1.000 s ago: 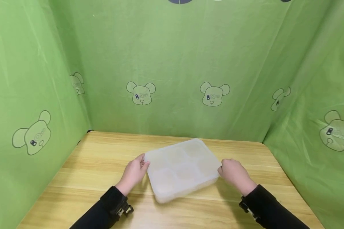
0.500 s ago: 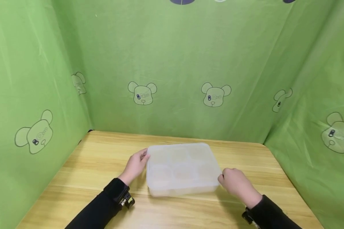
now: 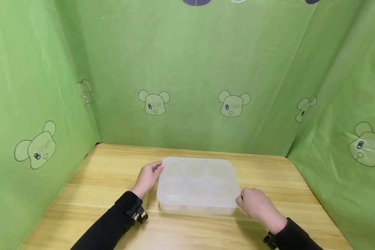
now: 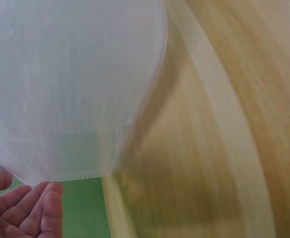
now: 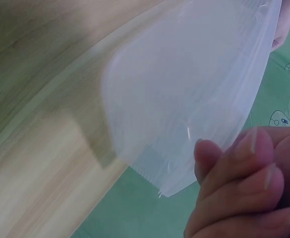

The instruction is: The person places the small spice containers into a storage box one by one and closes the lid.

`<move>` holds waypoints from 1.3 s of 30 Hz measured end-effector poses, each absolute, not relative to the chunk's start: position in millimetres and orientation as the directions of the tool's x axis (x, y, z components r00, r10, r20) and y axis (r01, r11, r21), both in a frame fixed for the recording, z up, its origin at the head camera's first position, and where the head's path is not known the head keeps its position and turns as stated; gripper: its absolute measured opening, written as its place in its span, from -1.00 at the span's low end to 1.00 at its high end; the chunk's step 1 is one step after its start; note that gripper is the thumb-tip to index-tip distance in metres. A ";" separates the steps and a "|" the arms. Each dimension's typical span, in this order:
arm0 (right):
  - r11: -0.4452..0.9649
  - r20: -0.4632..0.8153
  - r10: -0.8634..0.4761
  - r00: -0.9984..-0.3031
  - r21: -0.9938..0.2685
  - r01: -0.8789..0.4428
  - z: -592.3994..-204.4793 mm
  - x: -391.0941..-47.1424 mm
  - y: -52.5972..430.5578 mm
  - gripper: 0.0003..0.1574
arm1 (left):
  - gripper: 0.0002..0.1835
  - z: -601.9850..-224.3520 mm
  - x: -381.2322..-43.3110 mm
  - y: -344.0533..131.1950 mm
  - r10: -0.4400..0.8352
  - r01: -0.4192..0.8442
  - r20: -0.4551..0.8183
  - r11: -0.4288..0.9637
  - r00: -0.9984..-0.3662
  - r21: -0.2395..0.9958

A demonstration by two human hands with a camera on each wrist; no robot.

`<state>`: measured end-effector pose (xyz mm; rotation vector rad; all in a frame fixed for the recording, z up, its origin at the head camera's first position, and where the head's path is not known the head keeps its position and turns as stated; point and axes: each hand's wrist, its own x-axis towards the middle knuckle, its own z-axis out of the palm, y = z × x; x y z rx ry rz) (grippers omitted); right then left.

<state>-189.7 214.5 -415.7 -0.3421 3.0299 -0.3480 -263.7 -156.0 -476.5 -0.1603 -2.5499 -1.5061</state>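
A translucent white plastic box with a lid (image 3: 198, 182) is in the middle of the head view, its long side facing me. Several rounded compartments show faintly through the lid. At its far left corner my left hand (image 3: 147, 177) holds the rim between thumb and fingers; in the left wrist view those fingers (image 4: 33, 208) reach the rim's edge. My right hand (image 3: 257, 204) grips the rim near the front right corner, with its fingers (image 5: 239, 188) curled in the right wrist view. The box's wall (image 4: 75, 89) fills much of the left wrist view.
Under the box is a light wood-grain table (image 3: 112, 163). Green cloth with bear-head prints (image 3: 193, 69) surrounds it at the back and both sides. A black wrist strap with a small device (image 3: 134, 207) is on the left sleeve.
The box has turned clockwise from a slanted position until square with the table. My right hand has come nearer to me and my left hand has shifted slightly away, both keeping their hold.
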 end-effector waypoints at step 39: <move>0.945 0.389 -0.218 -0.895 -0.144 -0.292 -447.5 -191.7 209.8 -0.70 | -0.68 -472.3 -177.5 -132.8 0.026 0.259 0.482 0.867 -0.876 0.425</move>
